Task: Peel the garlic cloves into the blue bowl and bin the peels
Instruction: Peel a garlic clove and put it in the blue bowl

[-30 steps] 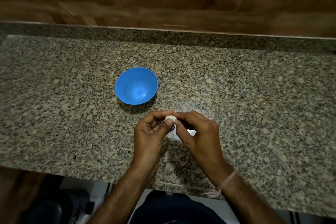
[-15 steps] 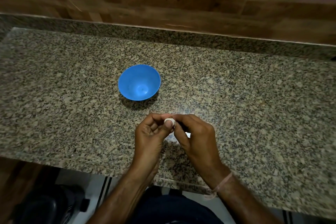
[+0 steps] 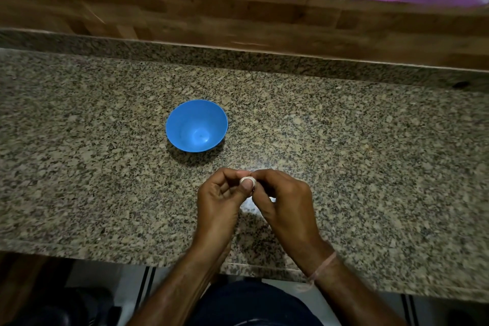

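pinching one small pale garlic clove (image 3: 248, 181) from both sides: left hand (image 3: 219, 204) with thumb pressed on its near face and fingers curled over the top, right hand (image 3: 287, 201) with curled fingertips closed on its right edge. held over the granite counter (image 3: 370, 167). pale scraps (image 3: 250, 206) on the stone beneath the hands (peel or more garlic, too hidden to tell). at 11 o'clock from the clove, well apart: blue bowl (image 3: 197, 124), upright. thin thread (image 3: 321, 267) round the right wrist.
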The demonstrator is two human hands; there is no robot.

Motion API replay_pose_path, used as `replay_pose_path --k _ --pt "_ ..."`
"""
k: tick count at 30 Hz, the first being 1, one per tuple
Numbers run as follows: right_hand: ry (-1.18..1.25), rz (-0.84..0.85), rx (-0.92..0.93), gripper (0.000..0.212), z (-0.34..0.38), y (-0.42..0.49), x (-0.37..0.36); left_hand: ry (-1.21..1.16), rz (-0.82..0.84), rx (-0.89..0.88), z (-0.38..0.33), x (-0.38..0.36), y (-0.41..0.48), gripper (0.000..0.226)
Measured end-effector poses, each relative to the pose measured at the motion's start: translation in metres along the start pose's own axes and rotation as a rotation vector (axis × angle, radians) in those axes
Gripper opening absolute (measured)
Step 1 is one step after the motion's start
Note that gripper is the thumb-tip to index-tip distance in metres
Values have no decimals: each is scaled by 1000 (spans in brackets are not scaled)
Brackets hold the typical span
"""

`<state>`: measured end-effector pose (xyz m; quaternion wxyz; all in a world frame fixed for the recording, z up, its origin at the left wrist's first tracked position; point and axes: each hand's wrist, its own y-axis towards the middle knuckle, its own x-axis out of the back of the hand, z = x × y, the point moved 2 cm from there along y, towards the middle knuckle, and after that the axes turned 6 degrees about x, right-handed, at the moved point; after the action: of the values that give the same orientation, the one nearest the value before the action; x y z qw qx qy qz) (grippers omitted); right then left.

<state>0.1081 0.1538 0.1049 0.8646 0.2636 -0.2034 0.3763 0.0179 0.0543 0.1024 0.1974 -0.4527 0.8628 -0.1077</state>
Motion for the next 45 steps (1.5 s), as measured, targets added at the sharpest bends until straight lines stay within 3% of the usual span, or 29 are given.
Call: replay_pose_path --k 3,8,15,28,42,45 --pt "38 1 -34 13 5 1 -4 -23 20 29 0 7 2 11" --pt "347 -7 -215 11 15 5 -9 -212 73 108 -7 19 8 20" --pt "293 -121 -229 15 37 7 -20 -252 164 72 -14 31 10 18" --pt "431 -204 -403 12 53 -4 -38 23 153 -186 -27 52 -1 16" --pt "852 -133 -731 9 27 -8 -46 252 192 -183 -12 54 13 13" --pt "929 -142 -815 8 15 -10 -48 318 183 -185 -8 49 16 21"
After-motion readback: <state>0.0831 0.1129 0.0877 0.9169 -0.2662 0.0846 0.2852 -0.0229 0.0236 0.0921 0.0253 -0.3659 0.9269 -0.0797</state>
